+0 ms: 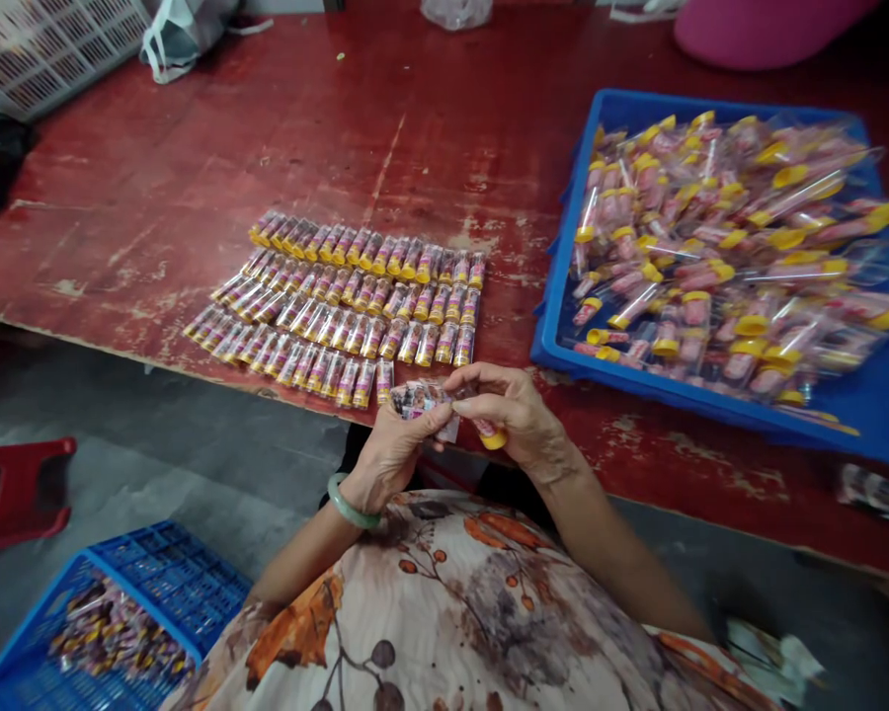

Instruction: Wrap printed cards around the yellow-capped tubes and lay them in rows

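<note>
My left hand (396,449), with a pale green bangle (353,502) on its wrist, pinches a printed label strip (421,400) at the table's front edge. My right hand (511,415) grips a small clear tube with a yellow cap (493,437), and its fingers hide most of the tube. The strip and tube meet between my fingers. Rows of similar yellow-capped tubes (348,306) lie side by side on the red table just beyond my hands. A blue tray (563,296) heaped with bagged tubes stands to the right.
The worn red wooden table (267,128) has peeling paint. A blue plastic crate (170,583) of dark packed items sits on the floor at lower left, near a red stool (15,494). A white crate, plastic bags and a pink basin stand beyond the table.
</note>
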Motion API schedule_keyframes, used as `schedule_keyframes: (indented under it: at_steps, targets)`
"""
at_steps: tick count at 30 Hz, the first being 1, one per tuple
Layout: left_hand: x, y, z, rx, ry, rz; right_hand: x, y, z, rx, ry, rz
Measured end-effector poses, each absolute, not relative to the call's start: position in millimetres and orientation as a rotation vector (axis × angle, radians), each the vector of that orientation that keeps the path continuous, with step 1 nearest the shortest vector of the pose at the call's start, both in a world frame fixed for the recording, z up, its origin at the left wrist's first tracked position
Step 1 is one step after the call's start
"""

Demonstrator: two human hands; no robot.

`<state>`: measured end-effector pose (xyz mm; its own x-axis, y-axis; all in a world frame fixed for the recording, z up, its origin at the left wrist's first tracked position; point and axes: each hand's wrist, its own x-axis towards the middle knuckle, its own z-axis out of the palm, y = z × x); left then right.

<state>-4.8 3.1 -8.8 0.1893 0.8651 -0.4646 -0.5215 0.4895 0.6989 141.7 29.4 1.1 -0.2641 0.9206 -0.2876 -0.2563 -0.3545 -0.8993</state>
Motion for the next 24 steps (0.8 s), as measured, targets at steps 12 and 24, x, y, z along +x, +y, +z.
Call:
schedule_keyframes:
  at_steps: [12,24]
  targets:
    - [-17,-1,-2,0.592,0.969,1.001,145,37,4,-1.132,-1.165,1.618]
    - [-27,7,-10,0.423,1.108,1.115,197,-76,-7,-1.142,-1.545,1.987]
